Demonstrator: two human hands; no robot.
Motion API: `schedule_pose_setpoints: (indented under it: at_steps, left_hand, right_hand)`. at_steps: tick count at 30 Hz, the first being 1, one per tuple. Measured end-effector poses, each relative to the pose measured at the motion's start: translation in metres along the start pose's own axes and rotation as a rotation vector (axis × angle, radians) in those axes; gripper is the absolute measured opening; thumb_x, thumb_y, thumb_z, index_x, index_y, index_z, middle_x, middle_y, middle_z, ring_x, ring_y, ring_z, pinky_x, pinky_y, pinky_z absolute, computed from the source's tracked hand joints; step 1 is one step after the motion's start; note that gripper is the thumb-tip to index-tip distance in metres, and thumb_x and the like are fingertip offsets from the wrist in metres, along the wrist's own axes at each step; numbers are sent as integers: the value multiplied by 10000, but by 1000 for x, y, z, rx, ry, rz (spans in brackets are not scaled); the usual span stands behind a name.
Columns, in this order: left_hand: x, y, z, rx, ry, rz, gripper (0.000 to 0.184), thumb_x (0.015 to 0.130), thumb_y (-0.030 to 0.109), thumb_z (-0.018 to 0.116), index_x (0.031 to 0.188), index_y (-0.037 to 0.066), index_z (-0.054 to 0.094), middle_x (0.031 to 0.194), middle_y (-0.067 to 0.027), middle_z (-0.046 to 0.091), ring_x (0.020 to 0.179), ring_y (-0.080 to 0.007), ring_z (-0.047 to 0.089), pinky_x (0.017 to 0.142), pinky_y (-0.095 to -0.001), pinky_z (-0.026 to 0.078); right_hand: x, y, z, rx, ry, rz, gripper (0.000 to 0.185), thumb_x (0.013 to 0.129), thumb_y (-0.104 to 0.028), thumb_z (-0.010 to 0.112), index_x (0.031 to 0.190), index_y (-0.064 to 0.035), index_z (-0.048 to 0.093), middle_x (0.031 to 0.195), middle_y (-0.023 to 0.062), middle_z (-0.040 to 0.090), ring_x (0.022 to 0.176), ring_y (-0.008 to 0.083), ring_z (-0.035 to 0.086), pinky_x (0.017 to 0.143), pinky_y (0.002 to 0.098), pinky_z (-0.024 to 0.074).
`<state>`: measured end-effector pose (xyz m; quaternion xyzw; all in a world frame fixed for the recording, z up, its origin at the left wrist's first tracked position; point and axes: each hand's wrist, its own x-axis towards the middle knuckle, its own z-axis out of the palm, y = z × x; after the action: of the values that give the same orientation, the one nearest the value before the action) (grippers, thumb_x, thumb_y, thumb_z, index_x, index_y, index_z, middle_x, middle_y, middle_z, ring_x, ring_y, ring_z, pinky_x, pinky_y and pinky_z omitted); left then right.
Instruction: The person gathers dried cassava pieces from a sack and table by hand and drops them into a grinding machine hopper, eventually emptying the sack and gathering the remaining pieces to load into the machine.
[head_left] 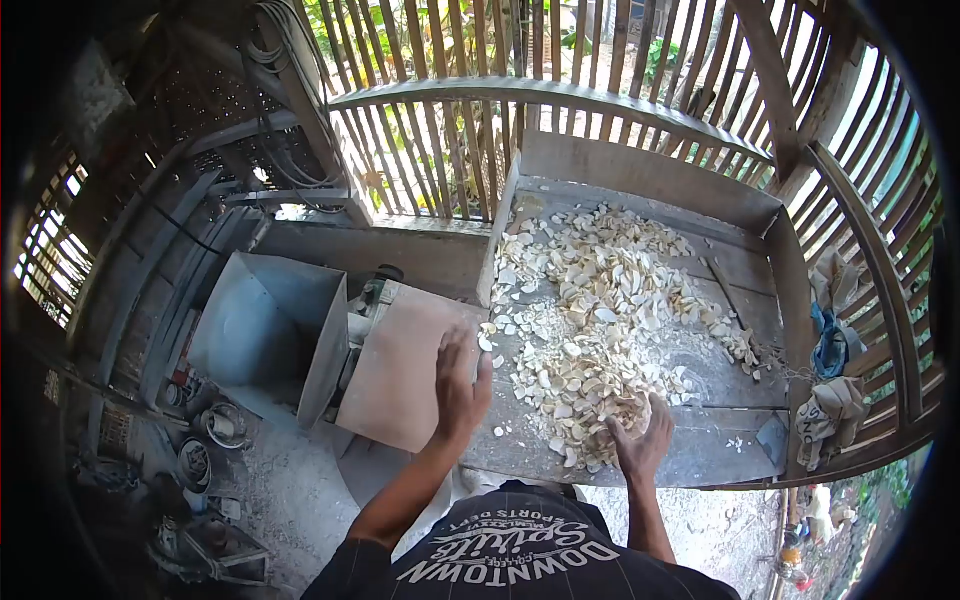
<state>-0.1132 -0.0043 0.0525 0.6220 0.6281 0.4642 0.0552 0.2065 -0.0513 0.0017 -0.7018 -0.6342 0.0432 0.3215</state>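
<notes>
Hands apart: right hand (643, 440) spread against the pale chips (610, 290), apparently gathering; left hand (458, 390) unclenched near the panel (395, 350). Lifting any would call for cupped fingers

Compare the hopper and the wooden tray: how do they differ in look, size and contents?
The hopper is bluish-grey and deep; the wooden tray is grey-brown and shallow. The hopper is smaller than the tray. The tray holds a heap of pale chips; the hopper shows none. Both have raised walls and open tops.

Stick (726, 292) beside pale chips (600, 300)
</notes>
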Motion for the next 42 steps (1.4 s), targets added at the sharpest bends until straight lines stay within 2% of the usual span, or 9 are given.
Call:
schedule_pose_setpoints:
  at_steps: [5, 10, 14, 16, 20, 28, 33, 36, 42]
  left_hand:
    - [-7, -72, 127, 550, -273, -45, 714, 1015, 388, 519, 1515, -93, 347, 1580, -318, 327, 1511, -448, 232, 1266, -500, 116]
    - [-12, -22, 175, -5, -451, -55, 682, 1028, 377, 512, 1531, -56, 357, 1602, -258, 340, 1519, -389, 261, 1260, -459, 160]
    - [-6, 14, 177, -369, -490, -48, 628, 1028, 326, 532, 1527, -30, 394, 1603, -253, 345, 1511, -377, 289, 1245, -411, 211]
    - [6, 23, 174, -417, -481, -42, 641, 1023, 335, 530, 1530, -31, 388, 1603, -268, 333, 1514, -395, 271, 1255, -435, 182]
    - [43, 2, 176, -150, -330, -84, 671, 1015, 340, 557, 1544, -26, 364, 1595, -270, 345, 1507, -415, 270, 1246, -454, 201]
    - [113, -69, 214, 358, -170, -301, 750, 1029, 483, 490, 1571, -4, 313, 1580, -332, 324, 1502, -448, 265, 1244, -487, 176]
    - [106, -64, 253, 176, -228, -224, 626, 1041, 426, 484, 1500, 1, 458, 1567, -299, 375, 1485, -451, 297, 1222, -474, 247]
    - [98, -38, 254, -131, -366, -130, 581, 1039, 386, 506, 1469, -5, 498, 1531, -284, 439, 1464, -430, 353, 1202, -452, 292]
    - [98, -33, 231, -175, -221, -189, 450, 1022, 232, 554, 1386, -31, 571, 1447, -262, 538, 1384, -407, 473, 1156, -435, 361]
  right_hand:
    - [-40, 30, -1, -206, -75, 27, 1256, 649, -729, 812, 1536, 14, 324, 1540, 278, 374, 1464, 473, 286, 1202, 585, 223]
    - [-10, 8, 6, -192, -351, 143, 1469, 580, -876, 734, 1598, 2, 144, 1628, 337, 119, 1527, 497, 95, 1251, 569, 114]
    - [29, 38, 77, -37, -95, -90, 1362, 572, -475, 924, 1615, -73, 145, 1608, 343, 158, 1504, 518, 156, 1244, 556, 176]
    - [58, 40, 63, 174, -272, -94, 1333, 547, -334, 926, 1620, -114, 166, 1606, 326, 186, 1490, 524, 194, 1233, 554, 214]
    - [103, 74, -18, 227, -453, -93, 1244, 624, -494, 902, 1614, -133, 239, 1602, 299, 270, 1480, 489, 267, 1216, 548, 251]
    - [183, 288, -32, -265, 200, 657, 999, 851, -646, 676, 1521, 31, 374, 1564, 293, 362, 1483, 440, 289, 1231, 508, 214]
    - [203, 226, 35, -77, 250, 322, 880, 885, -585, 675, 1515, -21, 431, 1520, 302, 435, 1429, 437, 395, 1201, 491, 286]
    - [218, 169, -3, 382, -175, 307, 719, 903, -484, 699, 1452, -48, 540, 1403, 281, 572, 1322, 407, 541, 1146, 438, 386]
    - [296, 314, 8, -231, 321, 128, 476, 843, -349, 740, 1198, -35, 708, 1115, 207, 710, 1009, 378, 664, 953, 461, 498]
